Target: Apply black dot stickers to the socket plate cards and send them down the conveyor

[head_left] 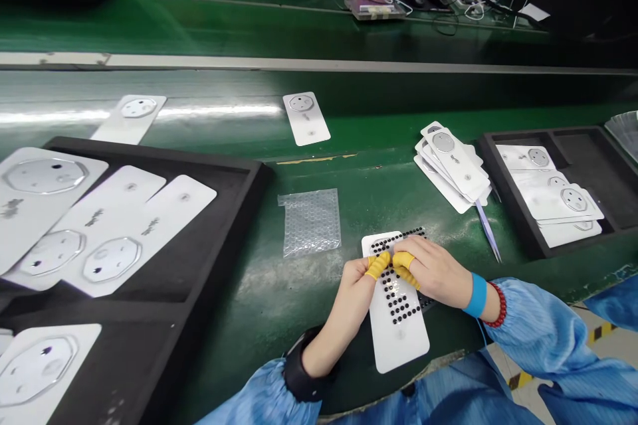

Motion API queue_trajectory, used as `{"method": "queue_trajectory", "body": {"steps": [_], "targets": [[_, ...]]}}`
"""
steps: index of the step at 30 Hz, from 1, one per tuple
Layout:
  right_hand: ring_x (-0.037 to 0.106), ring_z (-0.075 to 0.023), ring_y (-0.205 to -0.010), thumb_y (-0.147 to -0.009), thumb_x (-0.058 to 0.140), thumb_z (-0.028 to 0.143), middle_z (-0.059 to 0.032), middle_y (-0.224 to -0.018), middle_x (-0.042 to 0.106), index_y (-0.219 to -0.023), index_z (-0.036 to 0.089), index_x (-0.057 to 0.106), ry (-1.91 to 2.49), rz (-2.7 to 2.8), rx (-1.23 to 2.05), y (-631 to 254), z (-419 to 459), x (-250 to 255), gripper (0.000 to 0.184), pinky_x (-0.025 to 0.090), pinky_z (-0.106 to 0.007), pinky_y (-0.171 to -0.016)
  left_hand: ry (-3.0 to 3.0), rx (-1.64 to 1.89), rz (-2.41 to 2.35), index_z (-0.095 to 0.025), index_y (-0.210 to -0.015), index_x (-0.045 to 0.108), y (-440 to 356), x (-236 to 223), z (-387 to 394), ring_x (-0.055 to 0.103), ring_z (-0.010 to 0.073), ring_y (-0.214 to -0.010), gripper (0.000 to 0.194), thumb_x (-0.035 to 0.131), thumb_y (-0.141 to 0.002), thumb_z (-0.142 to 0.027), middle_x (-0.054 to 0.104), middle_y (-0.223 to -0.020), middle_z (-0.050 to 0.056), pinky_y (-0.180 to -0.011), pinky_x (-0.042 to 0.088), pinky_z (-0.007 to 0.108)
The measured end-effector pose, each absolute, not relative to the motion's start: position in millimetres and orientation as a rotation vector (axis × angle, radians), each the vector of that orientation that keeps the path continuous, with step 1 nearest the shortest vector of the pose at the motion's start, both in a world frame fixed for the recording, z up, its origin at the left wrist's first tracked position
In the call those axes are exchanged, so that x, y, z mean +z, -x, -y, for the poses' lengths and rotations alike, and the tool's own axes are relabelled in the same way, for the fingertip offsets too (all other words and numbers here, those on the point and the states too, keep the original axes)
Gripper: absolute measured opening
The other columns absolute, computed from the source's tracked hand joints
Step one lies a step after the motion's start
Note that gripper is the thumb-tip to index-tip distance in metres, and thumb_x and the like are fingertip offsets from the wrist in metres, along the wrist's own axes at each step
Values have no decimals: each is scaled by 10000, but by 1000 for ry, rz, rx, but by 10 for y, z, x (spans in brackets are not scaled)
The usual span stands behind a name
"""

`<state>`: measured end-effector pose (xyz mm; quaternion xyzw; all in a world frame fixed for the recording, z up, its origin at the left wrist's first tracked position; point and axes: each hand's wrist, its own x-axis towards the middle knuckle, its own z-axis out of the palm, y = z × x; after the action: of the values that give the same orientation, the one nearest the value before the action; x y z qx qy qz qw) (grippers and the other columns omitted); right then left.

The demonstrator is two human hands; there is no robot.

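My left hand (359, 277) and my right hand (429, 270) meet over a white panel (399, 345) with rounded corners at the table's front edge. Yellow finger cots cover fingertips of both hands, and the fingers are pinched together. Between them is a clear sheet of small black round dots (405, 311), lying over the panel and gripped at its middle by both hands. Whether a single dot is between the fingertips is hidden. The panel's upper part is partly covered by the sheet and fingers. A blue band and red beads circle my right wrist; a black band circles the left.
Bubble wrap (312, 222) lies left of the hands. Purple-handled tweezers (488, 232) rest beside a stack of white panels (454, 163). Black trays (219, 252) with more panels stand at left and right (618, 182). A single panel (306, 119) lies farther back, before a raised ledge (319, 65).
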<state>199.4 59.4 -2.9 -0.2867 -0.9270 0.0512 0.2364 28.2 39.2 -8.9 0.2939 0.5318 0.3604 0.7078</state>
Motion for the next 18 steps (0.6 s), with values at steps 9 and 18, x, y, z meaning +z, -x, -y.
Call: {"method": "queue_trajectory", "body": {"steps": [9, 18], "targets": [[591, -200, -859, -855, 442, 36, -118, -992, 580, -927, 186, 510, 1024, 2324, 780, -2361, -635, -45, 180, 559, -352, -749, -925, 978, -1311, -166, -1151, 655, 42, 46, -390, 678, 290, -958, 479, 772, -713, -321, 722, -1093, 122, -751, 553, 331], [591, -215, -983, -857, 607, 91, -102, -1108, 536, -930, 204, 613, 950, 1835, 720, -1820, -560, 385, 134, 534, -394, -849, -882, 934, -1213, -215, -906, 655, -109, 67, -104, 586, 197, -520, 340, 836, -621, -249, 661, -595, 19, -515, 492, 277]]}}
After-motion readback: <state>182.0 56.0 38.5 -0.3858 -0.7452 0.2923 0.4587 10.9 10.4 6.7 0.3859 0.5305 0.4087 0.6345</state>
